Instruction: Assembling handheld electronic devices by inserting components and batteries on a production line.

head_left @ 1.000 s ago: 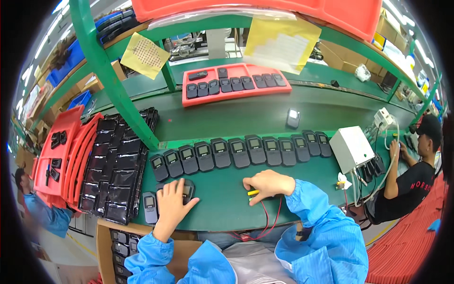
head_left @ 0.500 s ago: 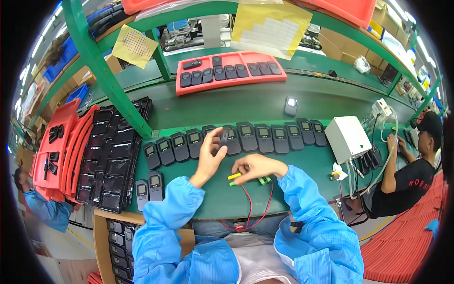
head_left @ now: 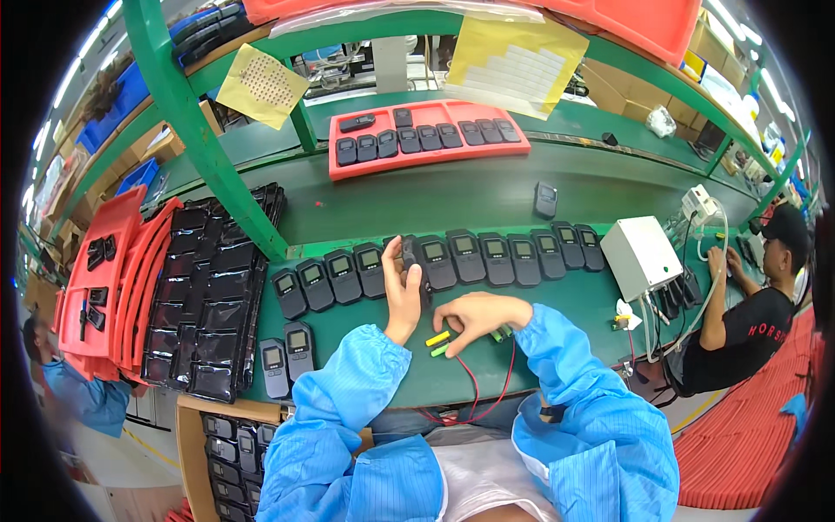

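Note:
My left hand (head_left: 403, 300) is raised at the row of handheld devices, its thumb and fingers closed round a dark device (head_left: 410, 252) turned edge-on. Most of that device's face is hidden. To its right, my right hand (head_left: 480, 315) pinches a pair of small cylinders, one yellow (head_left: 437, 338) and one green (head_left: 440, 351), low over the green bench. Red wires (head_left: 474, 380) run from them in a loop toward the bench's front edge. More green-ended pieces (head_left: 502, 333) lie just beyond that hand, partly covered by it. Upright-facing grey devices (head_left: 496, 258) with small screens line the bench.
Two devices (head_left: 299, 348) lie at the left. Beyond the row, a single device (head_left: 545, 200) and a red tray (head_left: 344, 172) of devices rest on the green surface. A white box (head_left: 642, 252) stands right, near a co-worker (head_left: 739, 313). Black trays (head_left: 209, 296) are stacked left.
The view has shifted slightly, moving the scene rightward. My left hand has turned more upright with the device, and my right hand still pinches the cylinders, tilted a little differently.

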Available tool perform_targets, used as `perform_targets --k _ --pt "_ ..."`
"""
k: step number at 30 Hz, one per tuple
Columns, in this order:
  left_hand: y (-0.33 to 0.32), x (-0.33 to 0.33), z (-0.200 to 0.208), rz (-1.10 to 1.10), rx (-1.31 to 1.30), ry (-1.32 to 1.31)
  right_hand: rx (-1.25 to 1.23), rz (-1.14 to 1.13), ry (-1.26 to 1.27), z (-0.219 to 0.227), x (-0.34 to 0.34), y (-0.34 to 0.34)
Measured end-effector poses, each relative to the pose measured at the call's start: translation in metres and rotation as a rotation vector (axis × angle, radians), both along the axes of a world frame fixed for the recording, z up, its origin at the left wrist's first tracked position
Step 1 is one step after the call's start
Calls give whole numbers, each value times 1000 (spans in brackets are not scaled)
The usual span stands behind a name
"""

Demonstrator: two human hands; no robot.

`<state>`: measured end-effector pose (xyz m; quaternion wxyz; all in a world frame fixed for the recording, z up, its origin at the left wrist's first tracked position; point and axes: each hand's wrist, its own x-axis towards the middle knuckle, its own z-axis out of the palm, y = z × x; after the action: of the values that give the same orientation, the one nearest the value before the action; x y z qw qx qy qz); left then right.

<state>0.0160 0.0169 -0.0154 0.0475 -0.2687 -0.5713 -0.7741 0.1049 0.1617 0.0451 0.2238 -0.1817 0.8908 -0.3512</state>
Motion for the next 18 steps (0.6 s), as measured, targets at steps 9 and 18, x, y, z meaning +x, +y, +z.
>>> perform_targets --k 9,18 --pt "0 -2 -2 -50 35 -57 -256 -13 4 -41 -7 1" --pt "-4 3 -2 -156 66 -134 -1018 -399 -405 -52 -25 35"
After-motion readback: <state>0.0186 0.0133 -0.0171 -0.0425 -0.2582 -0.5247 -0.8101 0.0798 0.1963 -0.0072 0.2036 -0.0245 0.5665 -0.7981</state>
